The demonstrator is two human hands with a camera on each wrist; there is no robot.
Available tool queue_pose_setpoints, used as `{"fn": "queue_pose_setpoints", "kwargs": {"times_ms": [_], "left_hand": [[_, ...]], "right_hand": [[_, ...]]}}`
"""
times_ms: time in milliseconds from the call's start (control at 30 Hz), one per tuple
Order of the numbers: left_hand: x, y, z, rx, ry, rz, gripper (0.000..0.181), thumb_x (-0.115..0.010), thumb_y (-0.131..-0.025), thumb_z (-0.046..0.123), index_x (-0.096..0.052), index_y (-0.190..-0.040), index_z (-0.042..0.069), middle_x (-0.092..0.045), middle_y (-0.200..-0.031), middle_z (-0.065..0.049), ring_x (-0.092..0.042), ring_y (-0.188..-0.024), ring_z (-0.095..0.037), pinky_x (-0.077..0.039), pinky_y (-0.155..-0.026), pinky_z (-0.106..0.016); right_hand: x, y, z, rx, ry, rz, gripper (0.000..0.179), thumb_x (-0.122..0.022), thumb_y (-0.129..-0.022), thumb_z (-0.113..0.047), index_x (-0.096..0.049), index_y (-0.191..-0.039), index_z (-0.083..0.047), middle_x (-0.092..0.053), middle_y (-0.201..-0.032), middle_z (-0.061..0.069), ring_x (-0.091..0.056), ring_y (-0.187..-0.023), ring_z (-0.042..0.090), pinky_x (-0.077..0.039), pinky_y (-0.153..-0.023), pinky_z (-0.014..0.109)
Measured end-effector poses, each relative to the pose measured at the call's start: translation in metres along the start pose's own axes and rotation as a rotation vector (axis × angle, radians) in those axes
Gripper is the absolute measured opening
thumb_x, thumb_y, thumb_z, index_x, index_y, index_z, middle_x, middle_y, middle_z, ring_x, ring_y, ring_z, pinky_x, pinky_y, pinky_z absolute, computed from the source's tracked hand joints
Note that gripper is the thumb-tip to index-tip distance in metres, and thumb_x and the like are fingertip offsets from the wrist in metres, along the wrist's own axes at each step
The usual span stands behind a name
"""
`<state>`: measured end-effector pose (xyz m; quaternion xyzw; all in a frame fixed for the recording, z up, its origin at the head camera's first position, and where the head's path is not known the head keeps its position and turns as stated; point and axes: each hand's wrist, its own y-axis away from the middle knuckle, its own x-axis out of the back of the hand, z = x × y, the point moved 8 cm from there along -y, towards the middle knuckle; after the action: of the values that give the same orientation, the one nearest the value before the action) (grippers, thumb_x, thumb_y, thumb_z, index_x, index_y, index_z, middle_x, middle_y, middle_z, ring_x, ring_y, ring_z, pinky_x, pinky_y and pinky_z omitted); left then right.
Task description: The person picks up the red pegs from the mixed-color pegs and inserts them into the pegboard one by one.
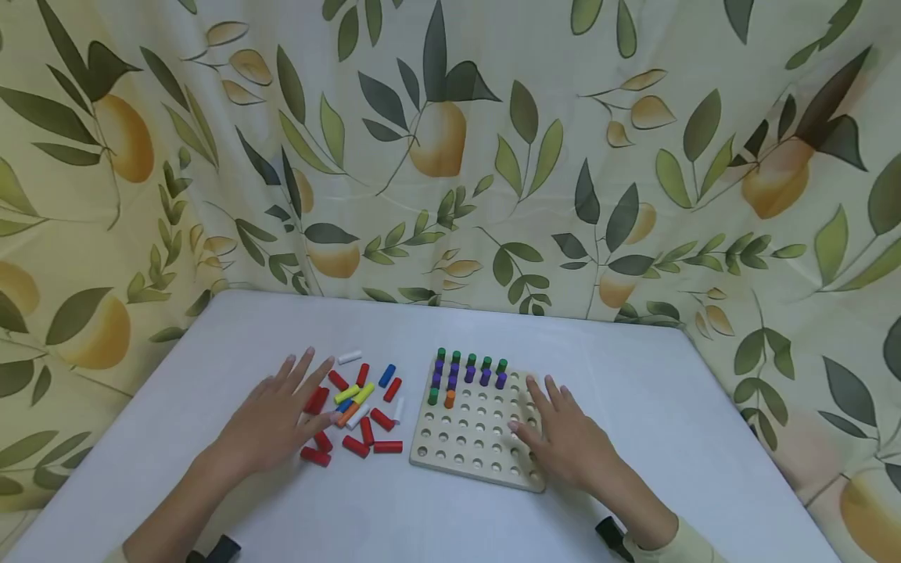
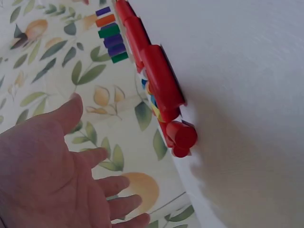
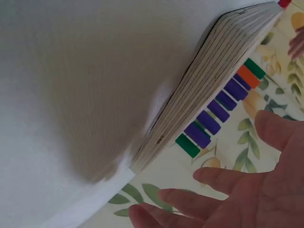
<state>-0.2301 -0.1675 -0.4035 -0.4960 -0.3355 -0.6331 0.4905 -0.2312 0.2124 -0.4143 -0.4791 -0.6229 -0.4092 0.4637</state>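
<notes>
My left hand (image 1: 271, 426) is spread, palm down, over the left side of a loose pile of pegs. Red pegs (image 1: 388, 447) dominate the pile, among yellow (image 1: 364, 392), blue (image 1: 386, 375), white (image 1: 349, 357) and orange pegs (image 1: 348, 415). In the left wrist view the same hand (image 2: 57, 175) holds nothing, with red pegs (image 2: 161, 80) beyond it. A wooden pegboard (image 1: 457, 461) carries green (image 1: 457, 357), purple (image 1: 470, 374) and one orange peg (image 1: 450, 399) at its far left. Over its right edge extends my right hand (image 1: 570, 442), fingers apart; the right wrist view shows this hand (image 3: 256, 190) holding nothing.
Pile and board lie side by side on a white table (image 1: 450, 516). Behind the table's far edge hangs a curtain (image 1: 450, 234) printed with leaves and fruit. Dark wrist straps (image 1: 611, 536) show at the bottom of the head view.
</notes>
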Motion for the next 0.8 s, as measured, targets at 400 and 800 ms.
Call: {"fn": "queue_pose_setpoints", "kwargs": {"times_ms": [400,800], "left_hand": [[-0.014,-0.018,-0.025,0.125,0.157,-0.106,0.076,-0.072,-0.097,0.039,-0.04,-0.158,0.006,-0.041,-0.154,-0.029,-0.041,-0.14,-0.05,-0.05,-0.093,-0.065],[-0.017,-0.033,-0.045,0.212,0.277,-0.16,0.045,-0.079,-0.091,0.017,-0.064,-0.131,0.002,-0.064,-0.094,-0.007,-0.061,-0.081,-0.02,-0.056,-0.066,-0.036]], "right_hand": [[0.001,-0.009,0.008,-0.091,-0.016,-0.014,0.067,-0.067,-0.1,-0.037,-0.046,-0.155,-0.006,-0.054,-0.136,0.031,-0.059,-0.113,0.049,-0.056,-0.075,0.062],[-0.002,-0.016,0.018,-0.071,-0.207,-0.047,0.061,-0.071,-0.097,-0.024,-0.048,-0.151,-0.006,-0.061,-0.104,0.009,-0.056,-0.08,0.021,-0.046,-0.06,0.037]]}}
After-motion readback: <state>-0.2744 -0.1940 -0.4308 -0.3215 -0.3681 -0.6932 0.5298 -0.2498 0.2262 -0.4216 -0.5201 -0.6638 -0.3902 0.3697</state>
